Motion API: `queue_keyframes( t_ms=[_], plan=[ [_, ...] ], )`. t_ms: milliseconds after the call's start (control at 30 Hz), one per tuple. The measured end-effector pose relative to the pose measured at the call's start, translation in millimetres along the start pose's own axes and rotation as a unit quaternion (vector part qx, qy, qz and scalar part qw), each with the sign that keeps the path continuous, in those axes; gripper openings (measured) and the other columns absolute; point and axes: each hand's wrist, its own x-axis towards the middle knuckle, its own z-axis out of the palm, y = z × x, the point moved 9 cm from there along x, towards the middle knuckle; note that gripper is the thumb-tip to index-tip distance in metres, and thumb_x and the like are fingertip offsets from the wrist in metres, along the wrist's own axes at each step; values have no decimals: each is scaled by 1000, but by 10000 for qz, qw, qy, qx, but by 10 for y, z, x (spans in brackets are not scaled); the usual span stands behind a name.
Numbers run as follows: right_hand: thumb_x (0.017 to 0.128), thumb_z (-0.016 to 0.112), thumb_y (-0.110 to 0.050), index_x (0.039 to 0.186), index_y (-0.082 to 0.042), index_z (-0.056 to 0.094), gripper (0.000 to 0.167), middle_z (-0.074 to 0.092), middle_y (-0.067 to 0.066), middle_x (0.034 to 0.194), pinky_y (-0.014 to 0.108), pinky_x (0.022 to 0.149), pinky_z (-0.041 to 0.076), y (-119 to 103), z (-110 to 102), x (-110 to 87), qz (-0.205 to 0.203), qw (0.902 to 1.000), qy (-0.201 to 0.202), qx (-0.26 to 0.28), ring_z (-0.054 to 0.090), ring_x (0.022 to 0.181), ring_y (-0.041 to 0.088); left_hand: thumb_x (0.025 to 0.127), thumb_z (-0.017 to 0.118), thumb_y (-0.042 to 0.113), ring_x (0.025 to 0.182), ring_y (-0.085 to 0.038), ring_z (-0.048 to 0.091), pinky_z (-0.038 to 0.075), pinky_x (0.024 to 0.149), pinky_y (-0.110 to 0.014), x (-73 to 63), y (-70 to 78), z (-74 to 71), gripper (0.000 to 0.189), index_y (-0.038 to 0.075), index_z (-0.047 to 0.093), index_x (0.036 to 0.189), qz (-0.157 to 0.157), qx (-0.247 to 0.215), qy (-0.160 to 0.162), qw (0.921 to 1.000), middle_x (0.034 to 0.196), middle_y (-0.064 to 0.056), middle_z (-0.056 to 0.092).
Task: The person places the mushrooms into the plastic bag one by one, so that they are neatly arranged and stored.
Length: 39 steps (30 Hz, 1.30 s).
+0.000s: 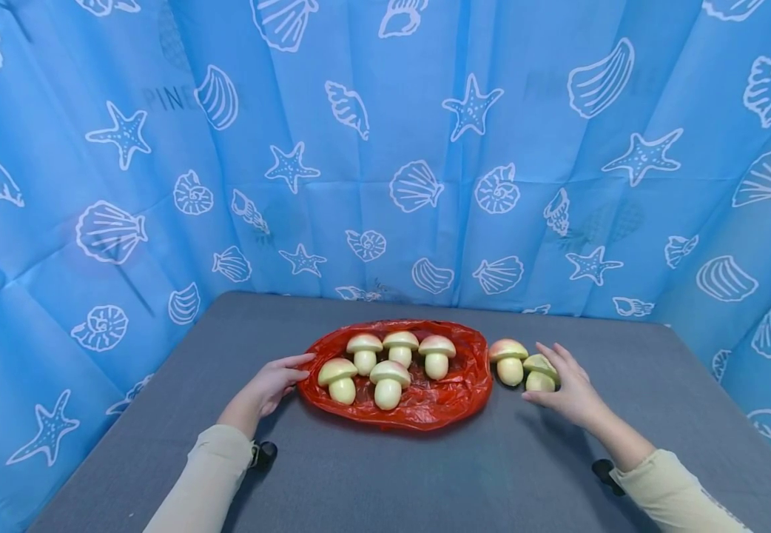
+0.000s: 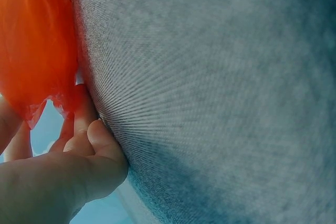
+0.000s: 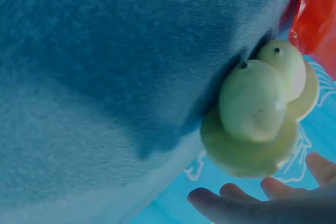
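Observation:
My left hand (image 1: 275,382) holds the left edge of an opened red plastic bag (image 1: 428,414). In the left wrist view, the red plastic (image 2: 37,40) reaches down between the thumb and fingers, and the little finger is curled. Several toy mushrooms (image 1: 388,394), with pale stems and yellowish-pink caps, stand inside the bag. Two more sit on the table just right of it: a pink-tinged mushroom (image 1: 508,363) and a greener mushroom (image 1: 541,374). Around the greener one, my right hand (image 1: 572,396) is spread; the right wrist view shows a gap between its fingers and the mushroom cap (image 3: 247,156).
A grey cloth-covered table (image 1: 392,481) lies beneath everything. Behind and at the sides hangs a blue curtain (image 1: 385,148) printed with white shells and starfish. The two outside mushrooms stand close together by the bag's right rim.

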Motion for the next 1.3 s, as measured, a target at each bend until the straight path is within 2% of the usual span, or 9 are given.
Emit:
queue_keyframes(
  t_ms=[200, 700, 967, 1167, 1300],
  plan=[
    [79, 80, -16, 145, 13, 25, 91, 11, 45, 145, 76, 94, 24, 104, 14, 19, 9, 10000, -62, 39, 17, 127, 66, 96, 55, 9, 134, -34, 34, 34, 100, -42, -15, -7, 2, 49, 10, 48, 144, -1, -15, -31, 10000, 154, -19, 31],
    [82, 78, -16, 147, 15, 16, 95, 8, 46, 144, 75, 97, 20, 248, 80, 45, 282, 9980, -520, 234, 10, 130, 63, 96, 54, 7, 134, -34, 34, 32, 104, -47, -11, -11, -5, 47, 10, 50, 143, -22, -45, 48, 10000, 154, -18, 32],
    [81, 77, -11, 148, 15, 12, 96, 12, 46, 143, 73, 97, 24, 256, 100, 84, 238, 9980, -515, 284, 15, 129, 62, 97, 54, 8, 134, -34, 34, 31, 104, -47, -26, 5, 3, 47, 8, 48, 144, 48, -42, -25, 10000, 154, -19, 31],
    [80, 77, -8, 147, 15, 14, 94, 18, 47, 139, 71, 96, 28, 303, 93, 123, 272, 9988, -377, 162, 22, 125, 62, 97, 54, 7, 132, -34, 36, 33, 103, -46, -25, 10, 12, 47, 7, 48, 144, 33, -76, -33, 10000, 154, -20, 31],
    [80, 77, -8, 146, 16, 16, 93, 20, 47, 139, 71, 96, 28, 321, 85, 137, 249, 9991, -311, 119, 23, 125, 62, 97, 54, 7, 134, -35, 34, 31, 106, -49, -22, 1, 10, 47, 7, 48, 144, 5, -106, -43, 9999, 154, -20, 30]
  ],
)
